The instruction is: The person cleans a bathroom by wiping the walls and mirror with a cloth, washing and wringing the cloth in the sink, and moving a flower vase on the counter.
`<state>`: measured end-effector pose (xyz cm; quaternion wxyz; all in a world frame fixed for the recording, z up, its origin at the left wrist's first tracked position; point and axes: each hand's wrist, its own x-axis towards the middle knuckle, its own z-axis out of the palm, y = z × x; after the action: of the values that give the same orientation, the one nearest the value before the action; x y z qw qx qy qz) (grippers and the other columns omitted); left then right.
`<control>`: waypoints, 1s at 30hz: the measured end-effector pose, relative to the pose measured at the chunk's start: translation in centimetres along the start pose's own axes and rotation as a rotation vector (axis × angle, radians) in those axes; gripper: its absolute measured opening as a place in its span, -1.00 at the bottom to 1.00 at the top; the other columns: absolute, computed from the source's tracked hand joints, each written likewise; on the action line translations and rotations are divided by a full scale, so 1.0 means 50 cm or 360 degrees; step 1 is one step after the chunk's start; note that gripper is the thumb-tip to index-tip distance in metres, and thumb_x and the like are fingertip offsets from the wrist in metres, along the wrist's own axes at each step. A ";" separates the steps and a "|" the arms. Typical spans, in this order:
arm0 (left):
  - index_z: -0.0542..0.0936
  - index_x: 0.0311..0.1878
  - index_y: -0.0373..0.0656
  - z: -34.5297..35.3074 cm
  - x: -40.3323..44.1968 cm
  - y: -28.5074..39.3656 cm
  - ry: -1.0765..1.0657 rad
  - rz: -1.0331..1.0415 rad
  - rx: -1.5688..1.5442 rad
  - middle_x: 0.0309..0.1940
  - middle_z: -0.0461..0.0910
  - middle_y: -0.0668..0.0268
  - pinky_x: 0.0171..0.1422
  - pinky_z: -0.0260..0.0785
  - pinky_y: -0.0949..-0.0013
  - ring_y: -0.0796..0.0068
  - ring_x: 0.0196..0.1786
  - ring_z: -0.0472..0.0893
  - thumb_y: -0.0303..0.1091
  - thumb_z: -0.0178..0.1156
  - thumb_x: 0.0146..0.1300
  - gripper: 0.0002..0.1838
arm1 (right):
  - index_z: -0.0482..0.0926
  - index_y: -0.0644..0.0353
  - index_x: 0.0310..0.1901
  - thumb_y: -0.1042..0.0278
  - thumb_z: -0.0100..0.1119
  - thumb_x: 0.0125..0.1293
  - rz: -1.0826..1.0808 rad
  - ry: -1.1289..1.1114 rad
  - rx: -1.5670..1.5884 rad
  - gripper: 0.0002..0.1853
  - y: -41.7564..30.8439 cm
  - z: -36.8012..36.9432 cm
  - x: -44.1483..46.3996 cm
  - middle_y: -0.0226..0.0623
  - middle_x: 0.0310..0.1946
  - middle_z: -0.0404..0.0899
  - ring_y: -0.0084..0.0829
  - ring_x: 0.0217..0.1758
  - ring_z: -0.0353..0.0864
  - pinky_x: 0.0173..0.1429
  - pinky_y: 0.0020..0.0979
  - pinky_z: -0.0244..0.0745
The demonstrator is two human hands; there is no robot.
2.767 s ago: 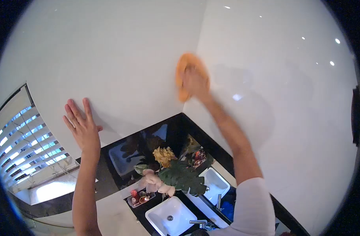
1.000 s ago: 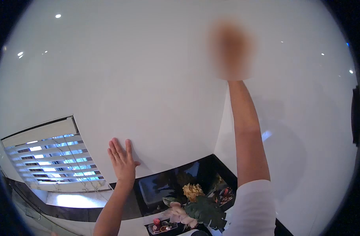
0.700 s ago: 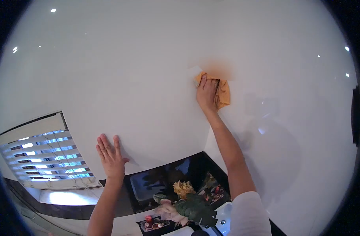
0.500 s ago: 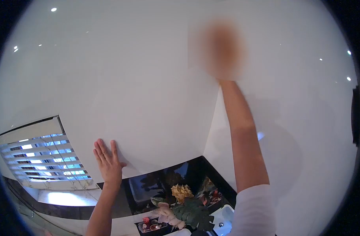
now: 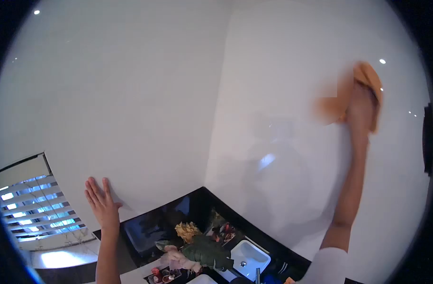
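An orange cloth [image 5: 368, 75] lies against the glossy white wall at the upper right, partly blurred. My right hand [image 5: 361, 106] presses on it, arm stretched up, with its fingers mostly hidden by blur and cloth folds. At the lower left, my left hand [image 5: 103, 206] rests on the other white wall [image 5: 131, 94], fingers spread and holding nothing. It is just right of the window blinds [image 5: 41, 206] and above the black ledge.
Below the wall corner are a black mirror-like panel [image 5: 152, 227], a yellow flower [image 5: 187, 231], dark green leaves [image 5: 209, 251] and pink petals [image 5: 178, 260]. A small tray [image 5: 162, 276] holds several items. A white basin [image 5: 249, 259] shows at lower centre, partly as a reflection.
My right hand and the cloth have moved from around the corner onto the right wall, farther right. My left hand stays flat on the wall while the view has shifted.
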<state>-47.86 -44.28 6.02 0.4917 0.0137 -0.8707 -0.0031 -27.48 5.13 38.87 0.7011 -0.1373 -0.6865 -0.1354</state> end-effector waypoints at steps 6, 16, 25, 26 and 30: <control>0.02 0.37 0.02 0.015 -0.006 -0.006 0.0037 -0.0005 -0.0014 0.37 -0.11 -0.10 0.43 -0.06 0.03 -0.05 0.41 -0.04 -0.20 0.48 -0.54 0.25 | 0.53 0.32 -0.26 0.24 -0.20 0.30 0.0322 -0.0155 -0.0345 -0.67 0.057 -0.174 0.065 -0.04 -0.30 0.56 -0.10 -0.18 0.54 -0.10 -0.16 0.40; -0.04 0.37 0.02 0.016 -0.011 -0.004 -0.0066 -0.0057 0.0044 0.39 -0.20 -0.10 0.46 -0.19 -0.01 -0.07 0.43 -0.13 -0.15 0.48 -0.51 0.26 | 0.53 0.26 -0.21 0.23 -0.07 0.18 -0.0271 0.0028 0.1079 -0.71 -0.321 0.517 0.265 -0.21 -0.27 0.58 -0.32 -0.19 0.56 -0.07 -0.32 0.44; -0.14 0.41 0.04 0.011 -0.009 -0.010 -0.0234 0.0013 0.0131 0.41 -0.24 -0.03 0.49 -0.29 0.05 0.00 0.45 -0.19 0.00 0.43 -0.41 0.28 | 0.35 0.24 0.03 0.15 -0.29 0.36 0.0194 -0.0646 0.0804 -0.62 -0.206 0.224 0.086 -0.18 -0.05 0.39 -0.35 0.03 0.40 0.20 -0.33 0.26; -0.13 0.41 0.03 0.014 -0.010 -0.012 -0.0194 -0.0005 0.0120 0.41 -0.23 -0.02 0.49 -0.28 0.07 0.03 0.45 -0.18 0.00 0.44 -0.41 0.28 | 0.37 0.28 -0.01 0.17 -0.26 0.34 0.0250 -0.0562 0.0865 -0.63 -0.123 0.173 0.116 -0.19 -0.08 0.39 -0.36 0.01 0.38 0.16 -0.35 0.26; -0.14 0.41 0.00 0.013 -0.011 -0.016 -0.0019 0.0031 0.0056 0.41 -0.21 0.01 0.49 -0.24 0.13 0.08 0.46 -0.16 -0.08 0.46 -0.42 0.29 | 0.46 0.31 -0.22 0.19 -0.29 0.35 0.0130 -0.0067 -0.0087 -0.64 0.247 -0.142 0.167 -0.02 -0.27 0.49 -0.15 -0.16 0.46 -0.07 -0.14 0.33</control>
<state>-48.10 -45.09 5.18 0.4862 0.0138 -0.8736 0.0171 -16.07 13.86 47.00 0.6873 -0.1873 -0.6910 -0.1225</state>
